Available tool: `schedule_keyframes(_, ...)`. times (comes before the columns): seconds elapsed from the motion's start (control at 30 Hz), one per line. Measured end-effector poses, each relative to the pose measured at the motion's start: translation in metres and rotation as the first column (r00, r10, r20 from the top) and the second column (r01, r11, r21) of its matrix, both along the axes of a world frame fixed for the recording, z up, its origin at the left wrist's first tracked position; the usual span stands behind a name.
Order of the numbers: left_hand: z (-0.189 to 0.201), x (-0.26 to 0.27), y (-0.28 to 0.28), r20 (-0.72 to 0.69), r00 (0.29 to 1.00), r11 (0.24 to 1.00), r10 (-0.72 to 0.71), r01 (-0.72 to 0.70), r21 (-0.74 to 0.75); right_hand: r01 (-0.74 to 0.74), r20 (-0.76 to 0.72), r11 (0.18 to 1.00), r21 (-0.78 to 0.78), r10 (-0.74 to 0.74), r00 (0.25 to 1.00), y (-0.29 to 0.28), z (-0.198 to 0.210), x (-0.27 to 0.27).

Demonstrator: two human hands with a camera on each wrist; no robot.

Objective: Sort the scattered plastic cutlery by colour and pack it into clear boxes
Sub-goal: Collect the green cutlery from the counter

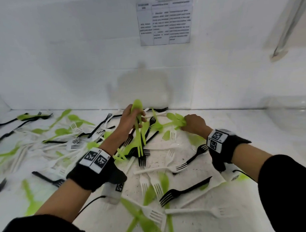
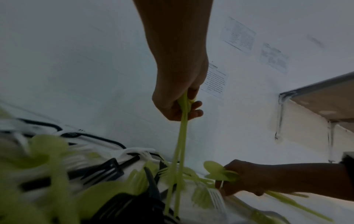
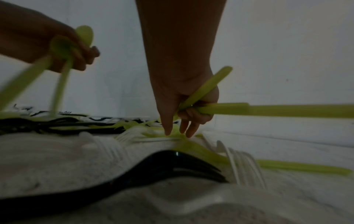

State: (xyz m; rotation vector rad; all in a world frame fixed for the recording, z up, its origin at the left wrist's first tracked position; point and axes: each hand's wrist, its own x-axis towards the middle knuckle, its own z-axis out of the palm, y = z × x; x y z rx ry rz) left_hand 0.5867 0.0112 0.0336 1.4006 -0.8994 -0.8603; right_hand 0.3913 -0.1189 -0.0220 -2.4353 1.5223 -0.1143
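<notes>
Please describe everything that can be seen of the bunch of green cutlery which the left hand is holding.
The green bunch is a few lime-green plastic spoons, thin, smooth and slightly translucent. The left hand grips them near the bowls, fingers curled round the necks. One oval bowl sticks up above the hand; the long flat handles hang down, nearly upright and slightly fanned. Their lower ends reach into the mixed pile of black, white and green cutlery on the white table; whether they touch it cannot be told. The exact count is unclear.

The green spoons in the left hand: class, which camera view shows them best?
The head view: the green spoons show whole, bowls above the left hand, handles hanging down. The left wrist view shows mainly handles; the right wrist view shows them blurred.
</notes>
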Motion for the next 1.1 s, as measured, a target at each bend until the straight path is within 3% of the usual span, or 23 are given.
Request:
schedule_keyframes(0.13,0.008,-0.001,-0.027,0.093,0.994,0.99,-0.058,0.045,0.136,-0.047,-0.045,0.999,0.016,0.047,0.998,-0.005,-0.007,-0.003)
schedule_keyframes(0.2,0.007,-0.002,-0.038,0.208,0.973,0.984,-0.1,0.066,0.167,-0.037,-0.022,0.995,0.094,0.039,0.999,-0.006,0.0,-0.005)
schedule_keyframes(0.33,0.004,-0.007,-0.051,0.53,0.83,0.978,-0.174,0.083,0.19,0.0,0.213,0.955,0.298,-0.067,0.975,-0.002,0.025,-0.017)
schedule_keyframes(0.37,0.002,-0.008,-0.053,0.611,0.762,0.97,-0.215,0.096,0.222,0.006,0.252,0.948,0.319,-0.091,0.964,0.001,0.033,-0.023)
schedule_keyframes(0.4,-0.002,-0.008,-0.055,0.713,0.646,0.955,-0.273,0.093,0.282,0.006,0.288,0.941,0.337,-0.109,0.951,0.004,0.039,-0.03)
schedule_keyframes(0.47,-0.012,-0.01,-0.056,0.846,0.323,0.901,-0.425,0.058,0.43,-0.007,0.383,0.928,0.373,-0.147,0.912,0.009,0.049,-0.045)
schedule_keyframes(0.5,-0.02,-0.009,-0.057,0.854,0.198,0.876,-0.48,0.056,0.48,-0.015,0.435,0.923,0.384,-0.167,0.885,0.012,0.054,-0.053)
schedule_keyframes(0.57,-0.033,-0.009,-0.059,0.838,0.077,0.842,-0.54,0.064,0.536,-0.021,0.516,0.921,0.39,-0.199,0.833,0.018,0.06,-0.067)
schedule_keyframes(0.73,-0.054,-0.009,-0.071,0.85,-0.08,0.853,-0.521,-0.004,0.522,-0.038,0.718,0.925,0.377,-0.266,0.643,0.035,0.064,-0.083)
schedule_keyframes(0.93,-0.056,-0.01,-0.072,0.888,-0.102,0.891,-0.448,0.024,0.453,-0.074,0.794,0.923,0.377,-0.281,0.539,0.051,0.06,-0.074)
schedule_keyframes(1.1,-0.043,-0.009,-0.061,0.957,0.177,0.957,-0.232,0.216,0.192,-0.081,0.803,0.893,0.443,-0.356,0.478,0.059,0.049,-0.056)
